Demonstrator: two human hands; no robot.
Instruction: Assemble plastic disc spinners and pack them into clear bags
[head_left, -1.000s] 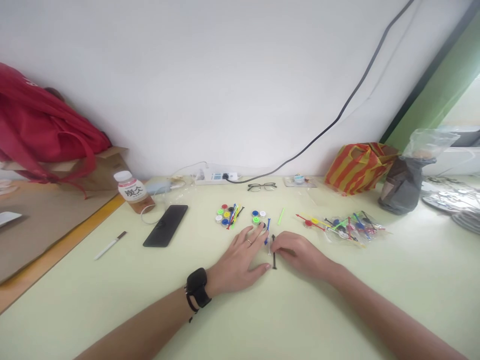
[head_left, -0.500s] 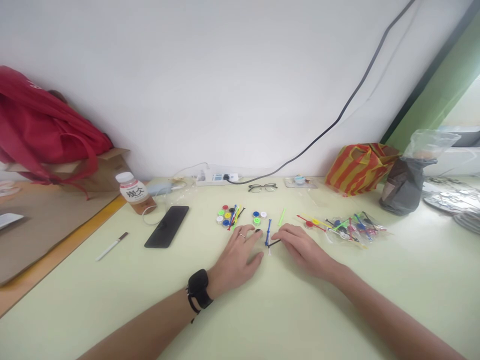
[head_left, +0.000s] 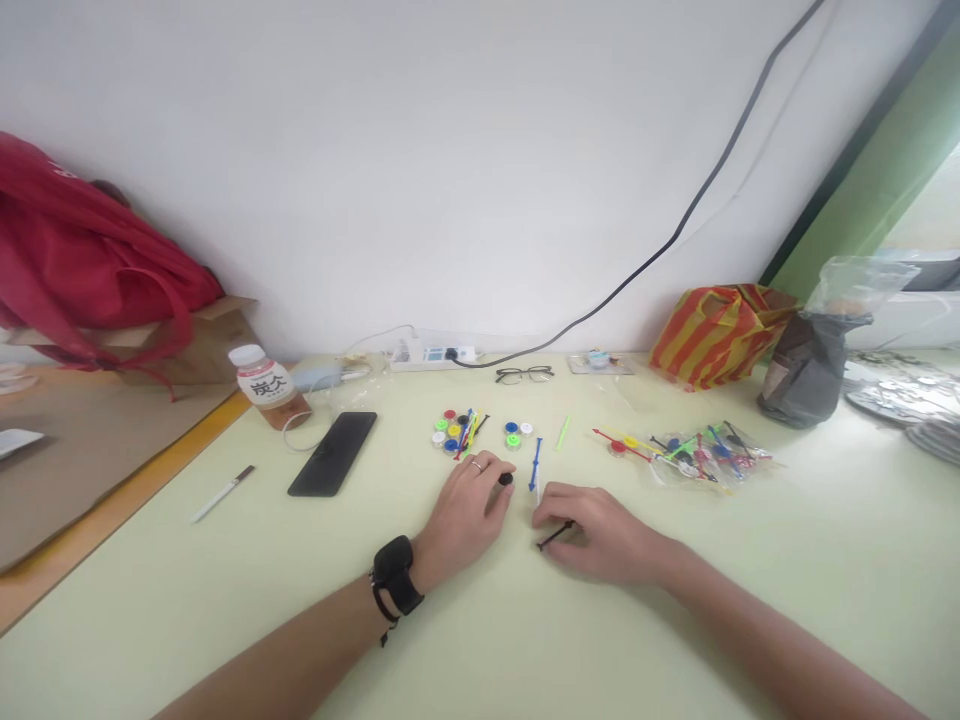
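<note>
My left hand (head_left: 471, 500), with a ring and a black wristwatch, is closed on a small black round base (head_left: 506, 479) between thumb and fingers. Pinched in my right hand (head_left: 600, 530) is a black plastic arrow (head_left: 553, 537), tilted above the tabletop. A blue arrow (head_left: 535, 465) lies just beyond my right fingertips, and a white arrow (head_left: 538, 490), partly hidden by those fingers, is beside it. Farther back are a blue disc (head_left: 511, 428), a white disc (head_left: 526, 429) and a green disc (head_left: 513, 442). To their right rests a light green arrow (head_left: 563, 433).
Mixed discs (head_left: 439, 440) and a bundle of arrows (head_left: 471, 432) lie behind my left hand. Bagged arrows and discs (head_left: 705, 457) sit at right. A phone (head_left: 333, 454), a drink bottle (head_left: 268, 385), a pen-like stick (head_left: 223, 494), glasses (head_left: 524, 375) and a power strip (head_left: 433, 358) are also there.
My left hand has picked up the black base and drawn it slightly toward me. My right hand has moved nearer to me with the black arrow, away from the blue arrow.
</note>
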